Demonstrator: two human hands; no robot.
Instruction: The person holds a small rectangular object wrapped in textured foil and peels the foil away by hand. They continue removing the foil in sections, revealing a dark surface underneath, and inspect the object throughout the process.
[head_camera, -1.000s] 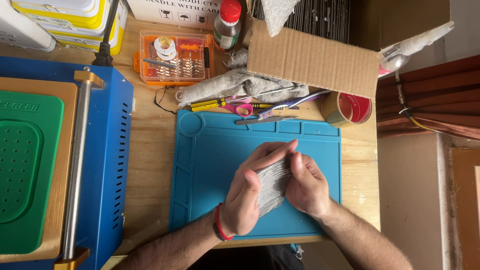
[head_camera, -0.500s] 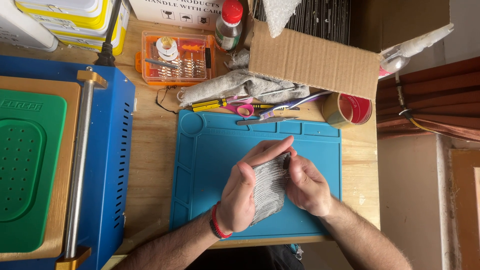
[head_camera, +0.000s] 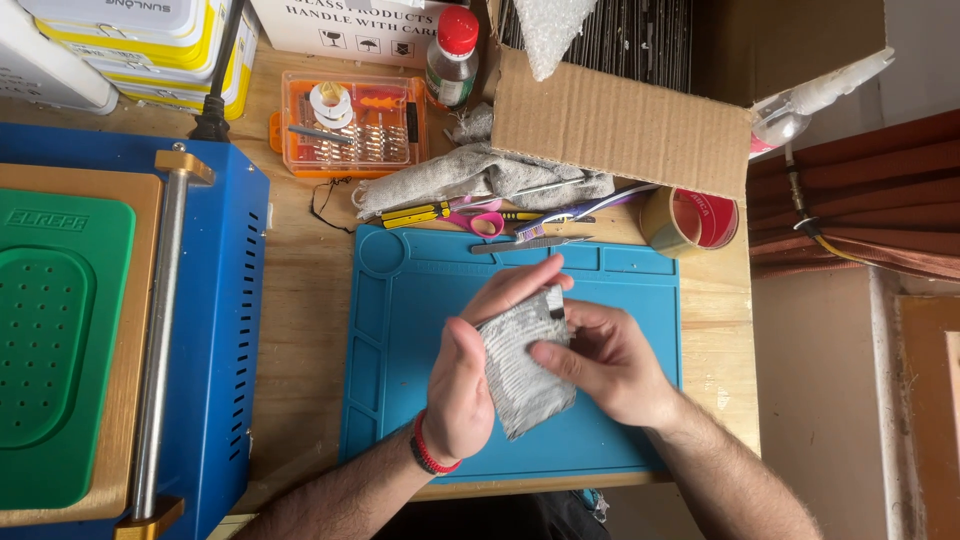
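Both hands hold a flat grey rectangular slab (head_camera: 520, 375) with a streaked, dull surface, tilted above a blue silicone work mat (head_camera: 400, 320). My left hand (head_camera: 465, 375), with a red band at the wrist, cups the slab's left long edge, fingers reaching over its top end. My right hand (head_camera: 605, 360) grips the right side, thumb pressed on the grey face and fingertips near a small dark piece at the top corner. The slab's underside is hidden.
A blue machine with a green pad (head_camera: 60, 330) fills the left. Behind the mat lie a grey rag (head_camera: 470, 175), screwdrivers, pink-handled scissors (head_camera: 480, 220), tweezers, a tape roll (head_camera: 690, 220), an orange parts case (head_camera: 350, 120), a red-capped bottle (head_camera: 452, 45) and a cardboard box (head_camera: 620, 130).
The slab has turned from nearly edge-on between my palms to lying flatter with its grey face up. My right thumb has moved onto that face.
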